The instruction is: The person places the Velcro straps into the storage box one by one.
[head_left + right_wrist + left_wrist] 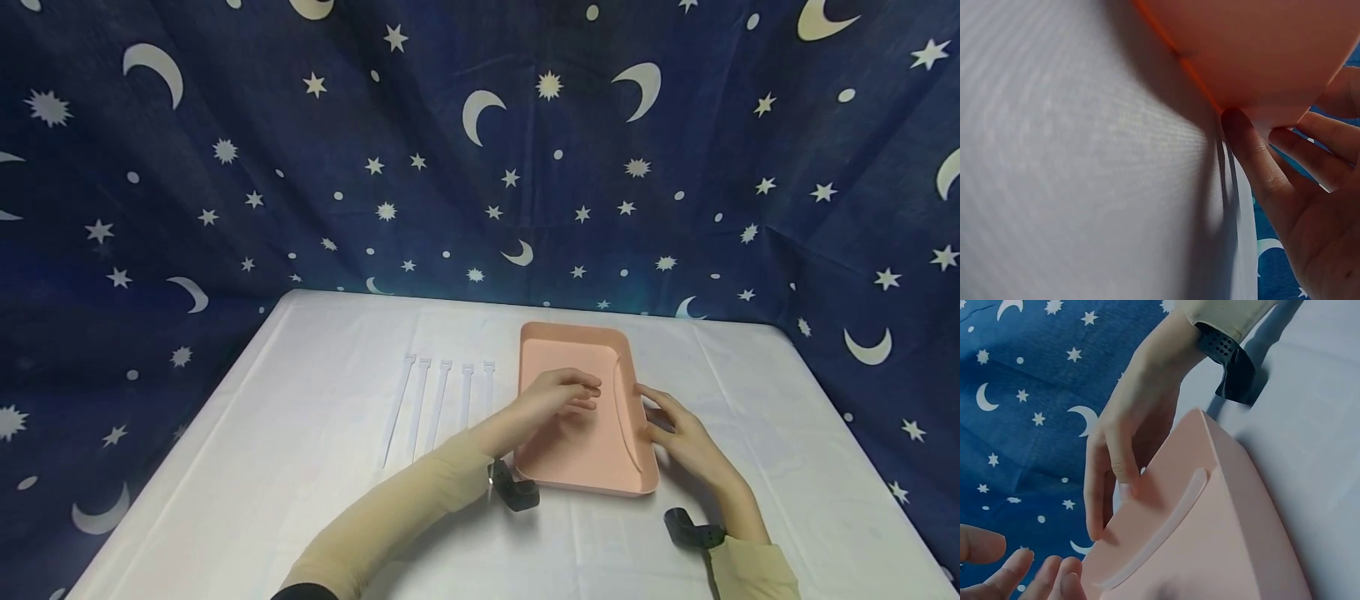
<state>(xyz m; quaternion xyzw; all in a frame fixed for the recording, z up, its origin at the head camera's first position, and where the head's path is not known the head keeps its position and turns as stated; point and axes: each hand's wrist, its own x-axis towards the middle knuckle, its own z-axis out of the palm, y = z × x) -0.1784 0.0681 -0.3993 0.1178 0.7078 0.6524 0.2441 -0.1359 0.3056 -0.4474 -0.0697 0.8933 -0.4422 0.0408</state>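
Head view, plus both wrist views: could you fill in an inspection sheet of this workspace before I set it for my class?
Surface: white table, lightly creased.
Work items: pink tray; curved pale strip inside, along its right side; five pale straps left of the tray, some partly behind the left arm.
Clutter: nothing seen.
Hands: left hand above the tray, nothing seen in its fingers; right hand with fingers touching the tray's right wall.
Cables: nothing seen.
Surroundings: dark-blue backdrop with moons and stars.
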